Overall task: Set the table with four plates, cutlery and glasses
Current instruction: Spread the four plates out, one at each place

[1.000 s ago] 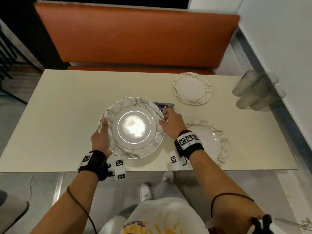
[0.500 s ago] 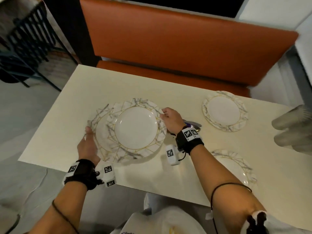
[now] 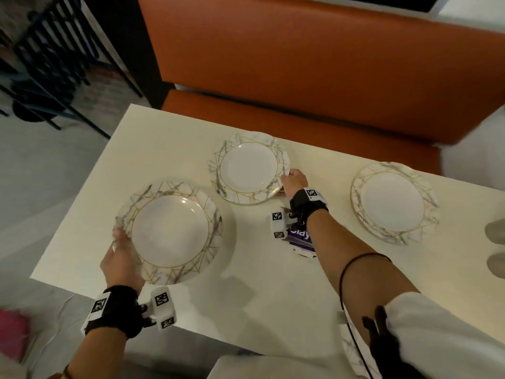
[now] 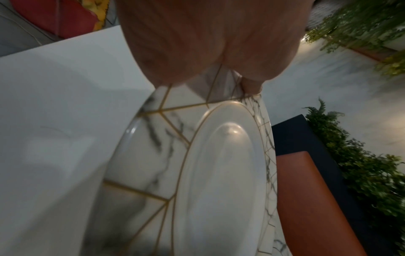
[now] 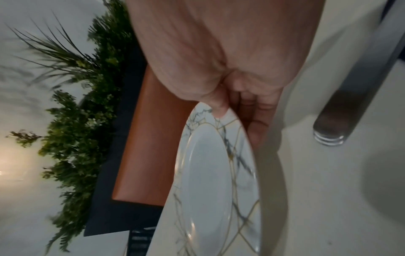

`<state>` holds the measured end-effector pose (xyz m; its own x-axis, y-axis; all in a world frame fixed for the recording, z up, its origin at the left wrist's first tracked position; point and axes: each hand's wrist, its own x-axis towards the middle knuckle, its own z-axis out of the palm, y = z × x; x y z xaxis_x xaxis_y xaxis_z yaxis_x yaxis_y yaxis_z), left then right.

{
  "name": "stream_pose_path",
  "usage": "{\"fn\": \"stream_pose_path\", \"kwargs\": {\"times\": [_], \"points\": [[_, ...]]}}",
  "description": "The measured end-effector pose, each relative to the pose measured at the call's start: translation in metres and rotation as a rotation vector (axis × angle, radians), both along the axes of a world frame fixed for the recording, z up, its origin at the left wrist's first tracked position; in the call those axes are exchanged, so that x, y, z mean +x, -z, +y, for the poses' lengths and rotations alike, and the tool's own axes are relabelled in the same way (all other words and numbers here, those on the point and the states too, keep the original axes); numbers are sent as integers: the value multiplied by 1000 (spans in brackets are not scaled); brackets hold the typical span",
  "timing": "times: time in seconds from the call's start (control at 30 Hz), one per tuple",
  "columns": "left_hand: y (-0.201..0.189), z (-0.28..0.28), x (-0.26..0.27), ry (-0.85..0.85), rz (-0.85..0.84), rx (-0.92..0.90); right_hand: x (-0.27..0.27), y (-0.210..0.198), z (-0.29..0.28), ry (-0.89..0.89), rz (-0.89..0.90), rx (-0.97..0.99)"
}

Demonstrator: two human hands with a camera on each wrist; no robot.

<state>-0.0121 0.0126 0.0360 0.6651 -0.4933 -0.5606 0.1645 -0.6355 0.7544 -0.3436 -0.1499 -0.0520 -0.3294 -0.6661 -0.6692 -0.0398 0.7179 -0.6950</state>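
Where head view hides it, right hand [image 5: 230, 72] thumb atop plate [image 5: 210, 173] rim

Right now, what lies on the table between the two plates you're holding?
Nothing: in the head view, only bare cream table and shadow separate the near plate in the left hand from the far plate in the right hand.

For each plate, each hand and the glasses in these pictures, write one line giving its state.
Near-left plate: held by its rim, tilted above the table.
Far plate: held at its edge.
Right plate: flat on the table, untouched.
Left hand: grips the near-left plate.
Right hand: pinches the far plate.
Glasses: at the frame's edge, blurred.
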Motion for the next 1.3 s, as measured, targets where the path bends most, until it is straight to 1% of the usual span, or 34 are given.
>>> {"fn": "stream_pose_path", "kwargs": {"times": [0.07,0.17,0.27,0.33,0.4,0.5,0.57,0.67,0.7,0.77,0.8,0.87,0.9,0.97,1.07,1.13,1.2,1.27,1.3], "points": [[4,-1,5,-38,10,3,2,12,-7,22,-13,29],[7,-4,9,-68,26,6,8,21,-15,8,40,59],[-4,-7,1,-39,-7,20,12,18,-15,-92,159,99],[-11,-8,-4,-19,-12,14,13,20,-16,-152,207,119],[-11,-9,-4,-18,-20,-1,14,24,-17,-152,201,110],[-7,-9,-3,-28,-20,15,16,24,-17,-105,144,99],[-8,-8,-5,-7,-37,16,16,24,-16,-135,172,94],[-9,-6,-6,-23,-19,13,15,22,-17,-182,210,80],[-8,-6,-5,-26,-23,8,14,20,-16,-183,189,91],[-4,-5,-3,-47,8,-3,14,15,-16,-126,138,128],[-4,-5,-3,-53,22,-2,13,14,-16,-104,149,137],[-5,-5,-5,-44,18,-4,12,10,-14,-132,258,102],[-6,-5,-6,-46,21,-15,12,4,-11,-154,306,56],[-7,-6,-9,-39,58,-25,17,-7,0,-186,335,-81],[1,-3,-5,-34,117,-29,35,-23,32,-289,264,-233],[5,0,-2,22,148,-11,52,-30,55,-418,198,-263],[9,1,-1,49,216,-13,68,-33,74,-520,125,-237],[16,2,2,57,273,-7,79,-31,92,-561,84,-228],[20,4,3,65,287,7,82,-31,102,-557,105,-228]]}}
